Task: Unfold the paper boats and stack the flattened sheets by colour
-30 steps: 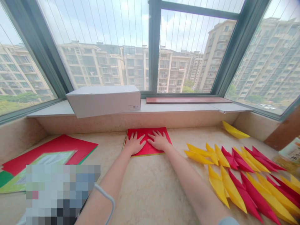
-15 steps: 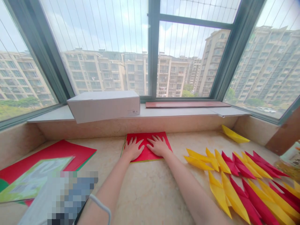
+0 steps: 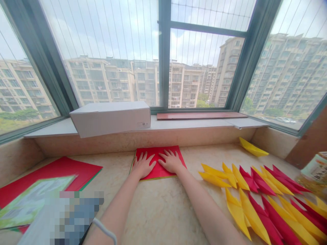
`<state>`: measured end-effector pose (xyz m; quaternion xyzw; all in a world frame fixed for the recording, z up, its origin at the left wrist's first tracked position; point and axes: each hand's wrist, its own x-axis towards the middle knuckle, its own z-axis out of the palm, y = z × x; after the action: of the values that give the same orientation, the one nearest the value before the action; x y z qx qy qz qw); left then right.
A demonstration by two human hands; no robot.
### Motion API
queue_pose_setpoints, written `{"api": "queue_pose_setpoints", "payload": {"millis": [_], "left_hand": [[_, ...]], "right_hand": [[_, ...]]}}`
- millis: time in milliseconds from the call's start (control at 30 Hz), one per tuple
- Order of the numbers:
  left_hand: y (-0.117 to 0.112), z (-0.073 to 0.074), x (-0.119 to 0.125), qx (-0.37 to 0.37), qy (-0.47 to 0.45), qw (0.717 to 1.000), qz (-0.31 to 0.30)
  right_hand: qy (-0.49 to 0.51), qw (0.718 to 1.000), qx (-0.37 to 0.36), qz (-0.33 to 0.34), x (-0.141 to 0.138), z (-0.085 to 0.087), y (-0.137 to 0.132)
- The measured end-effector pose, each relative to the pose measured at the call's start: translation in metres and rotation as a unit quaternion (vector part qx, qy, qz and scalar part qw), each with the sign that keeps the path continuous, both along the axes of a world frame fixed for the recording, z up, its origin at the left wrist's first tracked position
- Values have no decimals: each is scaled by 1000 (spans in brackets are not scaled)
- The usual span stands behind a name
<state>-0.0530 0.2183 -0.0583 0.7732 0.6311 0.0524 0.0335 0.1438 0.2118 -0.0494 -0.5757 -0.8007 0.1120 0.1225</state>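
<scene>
A stack of coloured paper [image 3: 158, 172], red on top with yellow and green edges showing, lies against the low back wall. My left hand [image 3: 143, 165] rests flat on its left side with the fingers spread. On the right side of the same red sheet, my right hand [image 3: 171, 161] also lies flat, fingers apart. Neither hand grasps anything. To the right stand rows of folded paper shapes in yellow [image 3: 238, 209] and red [image 3: 264, 212]. One more yellow folded piece [image 3: 253, 148] sits apart near the back wall.
At the left are larger red sheets [image 3: 84, 169] with a green-and-white packet [image 3: 48, 190] on them. A blurred-out object [image 3: 74, 217] and a pale cable [image 3: 105, 229] lie near my left forearm. The ledge bears a white box [image 3: 112, 119] and a reddish board [image 3: 199, 116]. A jar [image 3: 315, 170] stands far right.
The camera view has shifted slightly, so everything appears a little lower and further left. Both hands stay flat on the red paper, with hardly any movement.
</scene>
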Motion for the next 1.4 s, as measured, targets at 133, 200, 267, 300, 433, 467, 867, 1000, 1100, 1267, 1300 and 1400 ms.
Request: {"api": "queue_pose_setpoints", "payload": {"millis": [133, 200, 267, 300, 433, 467, 867, 1000, 1100, 1267, 1300, 1400], "left_hand": [[-2, 2, 1, -1, 1, 1000, 5], [-2, 3, 1, -3, -1, 1000, 5], [-3, 4, 1, -5, -4, 1000, 5], [-3, 4, 1, -6, -5, 1000, 5], [-2, 4, 1, -4, -7, 1000, 4], [-2, 4, 1, -4, -7, 1000, 4], [0, 1, 0, 0, -8, 1000, 1], [1, -1, 0, 4, -10, 1000, 2], [2, -2, -1, 5, -15, 1000, 3], [3, -4, -1, 11, -16, 1000, 1], [3, -4, -2, 9, -16, 1000, 2], [3, -4, -2, 5, -19, 1000, 2]], "right_hand": [[0, 1000, 0, 0, 0, 0, 0], [0, 1000, -2, -1, 0, 0, 0], [1, 1000, -1, -1, 0, 0, 0], [2, 1000, 0, -2, 0, 0, 0], [7, 1000, 0, -2, 1, 0, 0], [7, 1000, 0, -1, 1, -1, 0], [2, 1000, 0, -2, 1, 0, 0], [4, 1000, 12, 1, 1, -2, 0], [8, 1000, 19, 0, 1, -3, 0], [5, 1000, 12, 1, 1, -2, 1], [4, 1000, 9, 1, 1, -2, 1], [4, 1000, 6, 2, 1, -1, 1]]}}
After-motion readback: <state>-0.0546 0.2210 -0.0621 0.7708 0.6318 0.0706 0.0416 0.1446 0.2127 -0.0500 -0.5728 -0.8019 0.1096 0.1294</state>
